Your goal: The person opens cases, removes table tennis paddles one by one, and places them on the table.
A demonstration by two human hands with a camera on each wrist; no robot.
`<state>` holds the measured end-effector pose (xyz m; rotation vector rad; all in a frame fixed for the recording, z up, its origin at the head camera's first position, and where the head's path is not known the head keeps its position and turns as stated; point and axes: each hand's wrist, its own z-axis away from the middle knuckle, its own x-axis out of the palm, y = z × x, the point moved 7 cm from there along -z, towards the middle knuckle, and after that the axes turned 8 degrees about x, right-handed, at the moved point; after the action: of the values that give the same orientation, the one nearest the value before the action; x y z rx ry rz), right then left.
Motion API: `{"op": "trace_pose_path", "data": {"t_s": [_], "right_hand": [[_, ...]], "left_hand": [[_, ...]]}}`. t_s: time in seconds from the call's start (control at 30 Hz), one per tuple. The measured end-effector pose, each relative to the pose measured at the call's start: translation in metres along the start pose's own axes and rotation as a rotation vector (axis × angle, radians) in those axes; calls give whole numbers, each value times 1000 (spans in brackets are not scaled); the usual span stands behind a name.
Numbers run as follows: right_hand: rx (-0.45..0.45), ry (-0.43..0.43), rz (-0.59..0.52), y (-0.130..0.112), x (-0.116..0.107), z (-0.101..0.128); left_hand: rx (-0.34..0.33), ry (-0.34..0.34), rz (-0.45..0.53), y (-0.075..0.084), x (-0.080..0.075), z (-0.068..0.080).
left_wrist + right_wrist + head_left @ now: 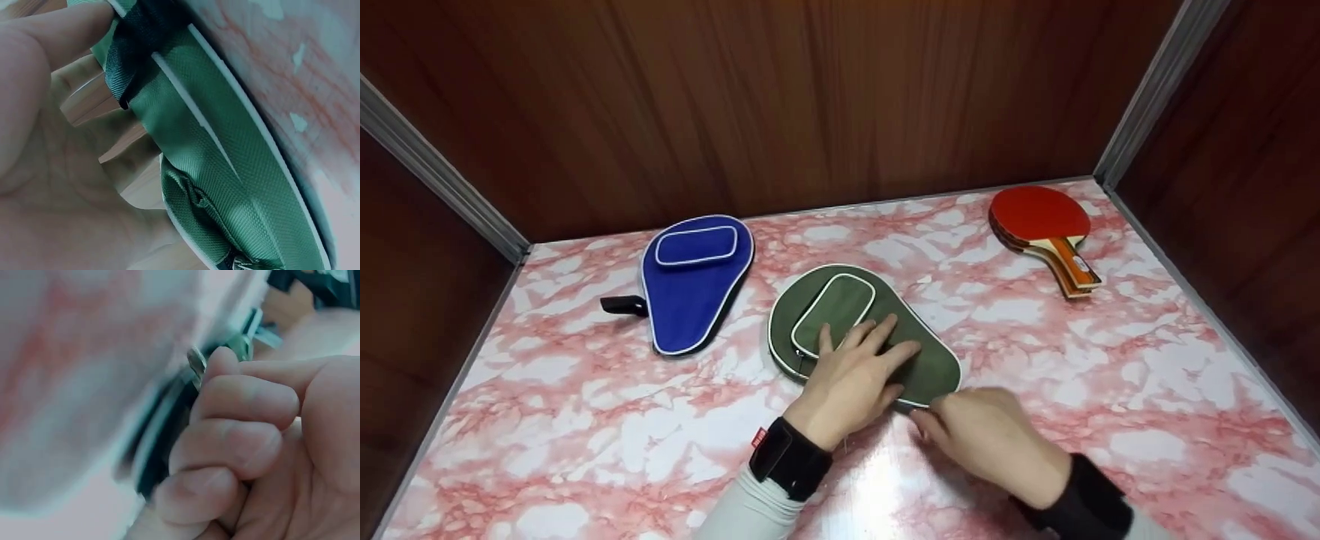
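A green table tennis paddle case with white piping and a small pocket lies at the middle of the table, its narrow end pointing right and toward me. Spread across its top, my left hand rests with fingers apart, the thumb near the lower edge. In the left wrist view the case's green side wall runs beside that hand. At the narrow end, my right hand has its fingers curled and pinches a metal zipper pull at the case's edge.
A blue paddle case lies at the left, with a black strap sticking out from its side. Stacked paddles, a red one on top, lie at the back right. Brown wood-grain panels wall the marbled table on three sides.
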<state>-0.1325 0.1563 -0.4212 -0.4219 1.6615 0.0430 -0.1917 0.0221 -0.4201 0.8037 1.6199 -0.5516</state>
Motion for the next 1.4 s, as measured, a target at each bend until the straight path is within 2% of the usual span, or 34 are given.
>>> {"op": "trace_pose_path", "data": {"t_s": [0.1, 0.27, 0.37, 0.47, 0.57, 0.67, 0.77, 0.83, 0.93, 1.03, 1.13, 1.33, 1.4], "right_hand": [[59, -12, -16, 12, -13, -5], [123, 36, 3, 31, -25, -9], [128, 61, 4, 36, -25, -9], [122, 79, -1, 38, -23, -9], [122, 75, -7, 39, -20, -9], [119, 73, -21, 40, -18, -9], [107, 88, -45, 40, -17, -11], [98, 100, -67, 40, -17, -13], [81, 102, -101, 42, -14, -15], [57, 92, -120, 43, -10, -18], [44, 90, -116, 46, -8, -21], [108, 100, -94, 53, -12, -36], [126, 105, -81, 54, -13, -41]], "left_hand": [[12, -19, 17, 3, 0, -1], [79, -16, 111, 11, -3, -2], [109, 13, 153, 13, -6, -2], [94, 61, 119, 11, -11, -2], [21, 125, 0, 7, -15, 2], [-117, 151, -141, 4, -20, 10], [-260, 78, -212, 8, -22, 18], [-312, 4, -223, 13, -23, 20], [-327, -76, -221, 23, -23, 19], [-304, -100, -247, 26, -25, 16], [-305, -85, -267, 19, -24, 14], [-393, -91, -239, -2, -15, 9], [-409, -72, -252, -5, -13, 8]]}}
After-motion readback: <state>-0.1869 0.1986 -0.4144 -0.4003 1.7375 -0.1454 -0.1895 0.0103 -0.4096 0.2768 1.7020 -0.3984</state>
